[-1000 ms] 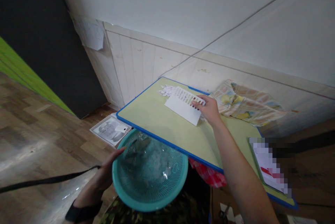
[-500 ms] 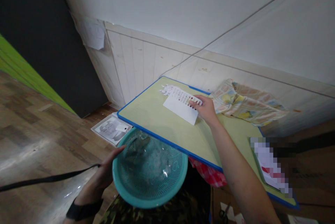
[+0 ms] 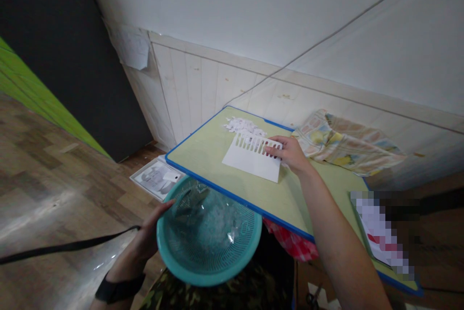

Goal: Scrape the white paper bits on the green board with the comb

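White paper scraps [image 3: 243, 125] are being swept: right hand [image 3: 290, 154] grasps the slotted card [image 3: 253, 157] on the worktop [image 3: 217, 165], left hand [image 3: 150, 237] grasps the teal basket [image 3: 209, 232] below its edge, so next drag the card edgeward.

Right hand [image 3: 290, 154] on slotted white sheet [image 3: 253, 157], left hand [image 3: 150, 235] gripping teal basket [image 3: 209, 235]

1. A white wall [image 3: 253, 5] fills the top, with pale vertical wood panelling [image 3: 195, 92] below it.
2. A thin dark cable [image 3: 344, 27] runs diagonally across the wall.
3. A sheet of paper [image 3: 132, 49] hangs at the panelling's left corner.
4. A dark wall panel [image 3: 54, 44] stands left, beside a bright green strip [image 3: 43, 102].
5. The floor [image 3: 47, 174] is brown wood plank, with a soft glare.
6. A yellow-green table [image 3: 217, 155] with a blue edge stands against the panelling.
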Action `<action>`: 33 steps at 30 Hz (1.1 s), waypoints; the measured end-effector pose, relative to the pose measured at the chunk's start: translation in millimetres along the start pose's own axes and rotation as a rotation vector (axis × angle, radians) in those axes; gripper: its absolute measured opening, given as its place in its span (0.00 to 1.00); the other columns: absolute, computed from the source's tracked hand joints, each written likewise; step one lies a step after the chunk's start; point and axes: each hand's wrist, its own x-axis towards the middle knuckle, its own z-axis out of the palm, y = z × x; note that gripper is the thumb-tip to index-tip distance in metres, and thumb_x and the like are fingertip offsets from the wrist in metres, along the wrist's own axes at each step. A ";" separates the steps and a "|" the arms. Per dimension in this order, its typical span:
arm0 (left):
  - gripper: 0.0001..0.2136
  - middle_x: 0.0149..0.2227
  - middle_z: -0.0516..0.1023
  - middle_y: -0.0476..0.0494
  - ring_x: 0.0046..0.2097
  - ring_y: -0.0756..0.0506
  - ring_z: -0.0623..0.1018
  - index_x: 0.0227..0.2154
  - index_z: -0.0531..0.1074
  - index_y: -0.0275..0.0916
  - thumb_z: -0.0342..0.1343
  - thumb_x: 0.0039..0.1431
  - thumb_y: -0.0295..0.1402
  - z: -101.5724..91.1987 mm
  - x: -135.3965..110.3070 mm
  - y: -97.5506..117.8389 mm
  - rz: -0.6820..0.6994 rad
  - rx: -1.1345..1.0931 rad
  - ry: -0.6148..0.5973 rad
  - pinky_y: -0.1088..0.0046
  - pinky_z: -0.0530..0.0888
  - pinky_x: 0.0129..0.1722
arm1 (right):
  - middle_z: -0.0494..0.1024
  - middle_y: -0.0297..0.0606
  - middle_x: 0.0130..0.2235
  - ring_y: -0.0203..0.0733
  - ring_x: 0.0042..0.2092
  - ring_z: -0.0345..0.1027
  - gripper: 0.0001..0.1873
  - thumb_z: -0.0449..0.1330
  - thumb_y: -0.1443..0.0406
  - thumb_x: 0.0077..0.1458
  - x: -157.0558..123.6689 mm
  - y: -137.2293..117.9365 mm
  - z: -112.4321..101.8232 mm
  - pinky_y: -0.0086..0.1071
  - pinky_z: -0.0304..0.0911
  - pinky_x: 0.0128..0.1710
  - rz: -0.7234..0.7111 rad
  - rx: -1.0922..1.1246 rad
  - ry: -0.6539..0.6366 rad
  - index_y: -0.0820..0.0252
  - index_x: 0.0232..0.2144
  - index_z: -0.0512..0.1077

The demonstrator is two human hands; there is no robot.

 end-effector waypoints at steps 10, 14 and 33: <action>0.14 0.26 0.88 0.38 0.25 0.40 0.85 0.29 0.86 0.32 0.55 0.65 0.27 -0.5 1.5 -1.4 0.013 -0.002 -0.020 0.69 0.82 0.27 | 0.81 0.39 0.28 0.41 0.28 0.71 0.23 0.75 0.51 0.39 -2.7 -0.7 -4.4 0.31 0.61 0.27 0.061 0.019 -0.122 0.63 0.32 0.79; 0.14 0.24 0.87 0.38 0.22 0.42 0.83 0.30 0.85 0.31 0.55 0.65 0.27 -2.6 2.0 -1.7 0.019 -0.012 -0.025 0.70 0.81 0.25 | 0.82 0.38 0.29 0.40 0.27 0.71 0.24 0.76 0.52 0.39 -3.7 -2.8 -4.1 0.31 0.61 0.27 0.078 0.100 -0.130 0.63 0.33 0.79; 0.17 0.22 0.86 0.40 0.23 0.41 0.84 0.26 0.85 0.34 0.52 0.65 0.24 5.8 -1.9 5.4 0.019 -0.056 0.060 0.71 0.82 0.27 | 0.81 0.37 0.29 0.39 0.28 0.71 0.23 0.75 0.51 0.41 -1.7 4.8 7.9 0.31 0.62 0.29 0.048 0.077 -0.115 0.61 0.32 0.77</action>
